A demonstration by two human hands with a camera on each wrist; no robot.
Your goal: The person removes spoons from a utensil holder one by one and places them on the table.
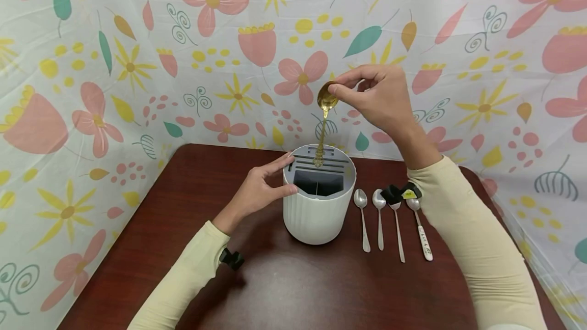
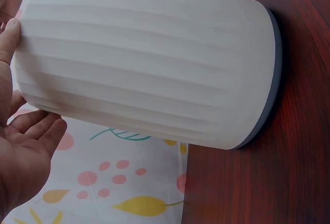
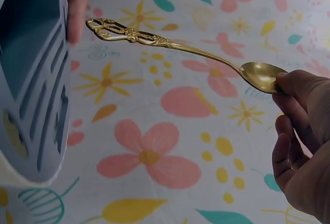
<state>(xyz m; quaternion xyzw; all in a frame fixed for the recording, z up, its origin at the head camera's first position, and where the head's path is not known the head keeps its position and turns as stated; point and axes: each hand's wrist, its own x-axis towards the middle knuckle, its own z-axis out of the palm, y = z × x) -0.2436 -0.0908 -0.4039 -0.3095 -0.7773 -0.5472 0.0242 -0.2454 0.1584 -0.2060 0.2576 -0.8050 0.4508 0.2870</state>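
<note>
A white ribbed utensil holder (image 1: 316, 218) with a grey slotted top stands upright on the table. My left hand (image 1: 259, 190) holds its left side near the rim, with the thumb toward the front and fingers farther back. Above it, my right hand (image 1: 378, 95) pinches a gold spoon (image 3: 206, 55) by the bowl, between thumb and fingers. The spoon's openwork handle points down toward the holder's slotted top. In the right wrist view a gap shows between the handle tip and the top. The left wrist view shows the holder's ribbed wall (image 2: 149, 69) and dark base.
To the right of the holder lie two silver spoons (image 1: 361, 198) (image 1: 379, 200), a slim silver utensil (image 1: 398, 233) and a spoon with a white patterned handle (image 1: 425, 243). My right wrist band partly covers the latter two. A floral cloth (image 1: 206, 65) hangs behind the dark table (image 1: 293, 289).
</note>
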